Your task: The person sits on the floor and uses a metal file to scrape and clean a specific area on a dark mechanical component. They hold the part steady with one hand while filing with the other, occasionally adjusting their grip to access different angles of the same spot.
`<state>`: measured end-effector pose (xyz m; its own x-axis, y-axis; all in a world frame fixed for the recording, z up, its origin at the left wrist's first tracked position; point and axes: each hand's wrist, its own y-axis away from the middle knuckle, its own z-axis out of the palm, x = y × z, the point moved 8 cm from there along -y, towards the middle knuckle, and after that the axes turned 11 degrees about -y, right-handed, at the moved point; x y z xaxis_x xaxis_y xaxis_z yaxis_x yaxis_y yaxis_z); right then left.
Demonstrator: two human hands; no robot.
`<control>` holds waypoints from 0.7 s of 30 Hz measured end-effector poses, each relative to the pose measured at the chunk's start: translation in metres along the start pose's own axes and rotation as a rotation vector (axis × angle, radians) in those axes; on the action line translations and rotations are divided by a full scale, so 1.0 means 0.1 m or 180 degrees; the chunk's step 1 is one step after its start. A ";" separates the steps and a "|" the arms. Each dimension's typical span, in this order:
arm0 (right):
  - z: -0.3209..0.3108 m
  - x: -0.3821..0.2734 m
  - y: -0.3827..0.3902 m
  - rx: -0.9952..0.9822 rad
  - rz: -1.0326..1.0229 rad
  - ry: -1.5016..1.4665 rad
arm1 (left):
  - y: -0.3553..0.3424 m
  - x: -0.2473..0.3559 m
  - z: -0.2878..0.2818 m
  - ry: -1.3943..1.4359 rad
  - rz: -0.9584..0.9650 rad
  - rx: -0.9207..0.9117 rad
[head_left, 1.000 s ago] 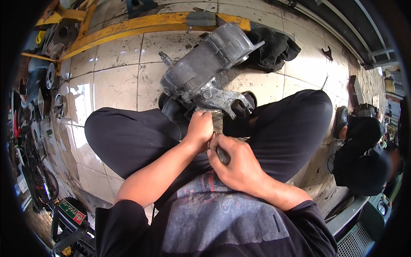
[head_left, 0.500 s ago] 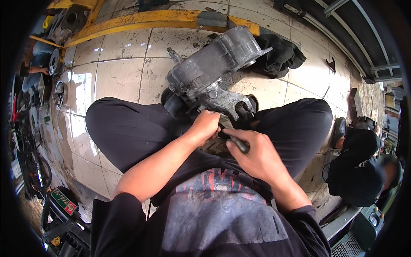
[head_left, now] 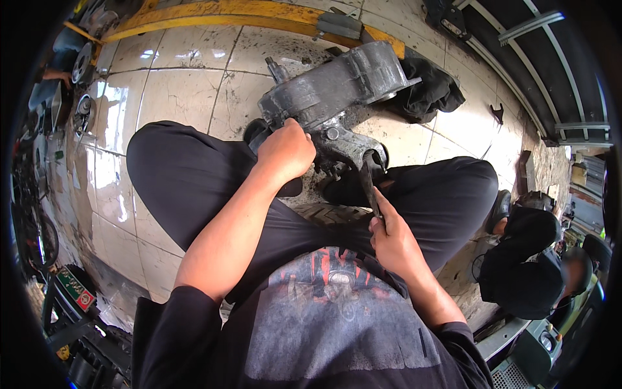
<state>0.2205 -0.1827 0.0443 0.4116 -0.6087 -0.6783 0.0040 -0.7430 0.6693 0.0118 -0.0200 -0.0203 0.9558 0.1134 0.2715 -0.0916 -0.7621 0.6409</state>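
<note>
A heavy grey metal engine casing (head_left: 330,87), dirty and greasy, stands tilted on the floor between my bent legs. My left hand (head_left: 287,150) is closed at its near left edge, its fingertips hidden behind the hand. A long, narrow, dark hand tool (head_left: 370,183) is in my right hand (head_left: 394,241), gripped by its near end. Its far tip reaches the round opening in the casing's near right arm. The exact kind of tool cannot be made out.
A yellow metal beam (head_left: 246,17) runs across the far side. Black cloth (head_left: 431,89) lies beside the casing, and a small forked metal part (head_left: 497,114) lies farther right. Another person (head_left: 525,259) sits at the right; a hand (head_left: 58,76) shows far left.
My left hand has moved forward and left, from in front of my lap onto the casing. My right hand has turned the tool so that it points away, into the casing's opening.
</note>
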 end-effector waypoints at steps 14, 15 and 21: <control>-0.02 -0.37 -0.11 0.0004 -0.0027 0.0485 | -0.45 -0.19 0.54 -0.0733 0.0348 -0.0772; -0.04 -0.42 -0.07 0.0011 -0.0038 0.0494 | -0.44 -0.21 0.57 -0.0771 0.0327 -0.0834; -0.17 -0.40 -0.25 0.0374 -0.0336 0.0725 | -0.40 -0.10 0.64 -0.0678 0.0596 -0.0945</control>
<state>0.2197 -0.1351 0.0598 0.6088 -0.4579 -0.6478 -0.0425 -0.8342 0.5498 0.0241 -0.0310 -0.0946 0.9486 -0.1680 0.2683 -0.3164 -0.5366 0.7823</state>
